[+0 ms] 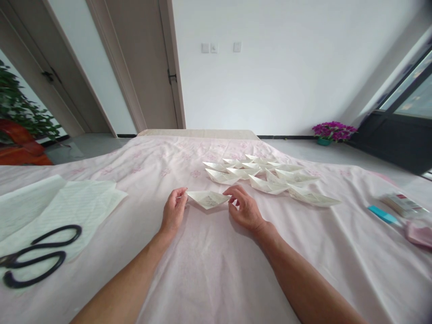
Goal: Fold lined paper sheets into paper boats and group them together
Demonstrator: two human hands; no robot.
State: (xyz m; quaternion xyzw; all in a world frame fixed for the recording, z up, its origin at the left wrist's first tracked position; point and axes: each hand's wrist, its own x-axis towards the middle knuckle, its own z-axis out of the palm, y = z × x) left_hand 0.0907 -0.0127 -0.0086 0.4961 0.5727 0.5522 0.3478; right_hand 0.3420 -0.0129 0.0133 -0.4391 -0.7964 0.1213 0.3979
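Observation:
A folded paper boat [207, 199] with faint print on its side is held by its two pointed ends, low over the cloth. My left hand [174, 208] pinches the left tip between thumb and fingers. At the right tip, my right hand [245, 208] has its thumb and fingers closed on the paper. Just beyond and to the right stand several finished paper boats [270, 184], grouped close together in loose rows. Whether the held boat's bottom touches the cloth I cannot tell.
Sheets of paper [91, 198] lie at the left, with black-handled scissors [43, 256] on them. A blue object [383, 214], a small box [403, 204] and a pink item [418, 234] sit at the right. A pinkish-white cloth [189, 279] covers the surface.

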